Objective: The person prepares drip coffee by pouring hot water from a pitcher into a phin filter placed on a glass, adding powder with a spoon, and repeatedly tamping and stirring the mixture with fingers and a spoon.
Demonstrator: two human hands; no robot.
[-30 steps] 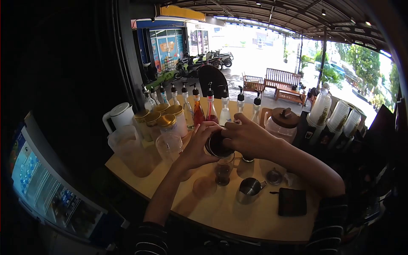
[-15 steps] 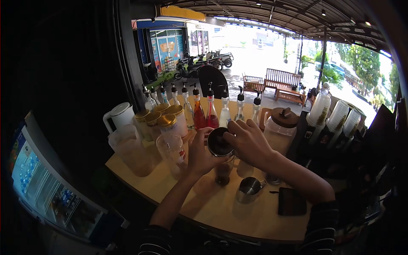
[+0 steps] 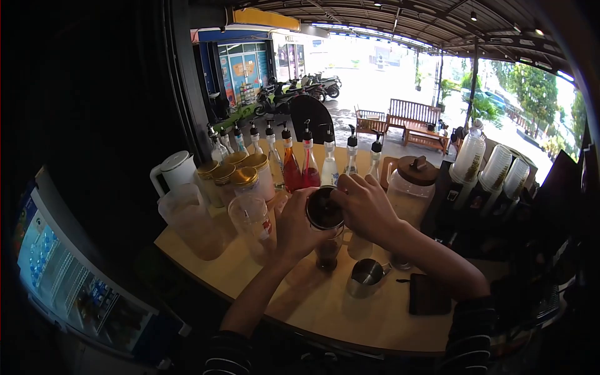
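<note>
Head view: the cup (image 3: 325, 212) is up between your two hands over the bench (image 3: 325, 303), its round mouth turned toward you and dark inside. Your left hand (image 3: 294, 224) wraps its side, fingers curled around the wall. Your right hand (image 3: 370, 205) is at the right side of the rim, fingers bent; whether they pinch something there, you cannot tell from this angle. Judging by its look, the cup is stiff and fairly light, perhaps slick if wet; hold it low around the wall and leave the mouth open. Just below it in view is the glass (image 3: 327, 255), dark inside; whether the two touch is hidden. That glass looks fragile, best gripped by its handle. To its right, nearer you, the metal pitcher (image 3: 367, 278) stands upright, with the black pouch (image 3: 430, 295) beyond your right forearm's near side. Farther out, pump bottles (image 3: 310, 172) line the far edge, with gold-lidded jars (image 3: 247, 178) to their left.
</note>
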